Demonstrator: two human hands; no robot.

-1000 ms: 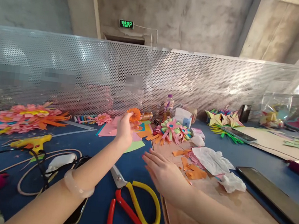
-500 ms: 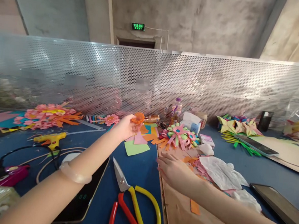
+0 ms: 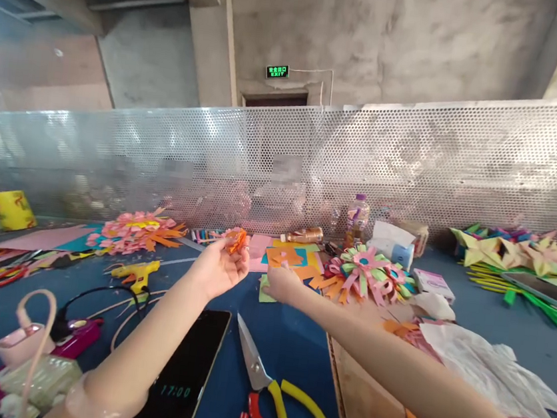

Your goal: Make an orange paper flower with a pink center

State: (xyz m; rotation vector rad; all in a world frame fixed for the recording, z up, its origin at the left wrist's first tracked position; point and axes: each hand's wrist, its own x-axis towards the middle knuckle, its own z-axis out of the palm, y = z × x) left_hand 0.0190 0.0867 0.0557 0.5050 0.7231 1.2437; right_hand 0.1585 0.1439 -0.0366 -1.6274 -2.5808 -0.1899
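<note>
My left hand point(image 3: 215, 272) is raised over the middle of the table, its fingers closed around a small orange paper flower point(image 3: 238, 239). To its right, my right hand point(image 3: 285, 283) is down at the pile of coloured paper, fingers curled together. Whatever sits between those fingers is hidden by the hand. A light green paper sheet point(image 3: 265, 292) shows at its left edge. Just beyond it lies an orange paper piece point(image 3: 287, 256) on blue and yellow sheets. Large scissors point(image 3: 262, 375) with red and yellow handles lie open below both hands.
On the left are a yellow glue gun point(image 3: 136, 275), pink paper flowers point(image 3: 127, 232), a power strip with plugs and cables, and a phone point(image 3: 189, 373). On the right are a ribbon-like paper flower point(image 3: 362, 272), a bottle point(image 3: 356, 221), tissues point(image 3: 501, 375) and a cardboard sheet point(image 3: 371, 407).
My right hand has moved from the cardboard leftward to the paper pile, fingers now curled. My left hand still holds the orange flower, drawn a little closer. The view has turned left.
</note>
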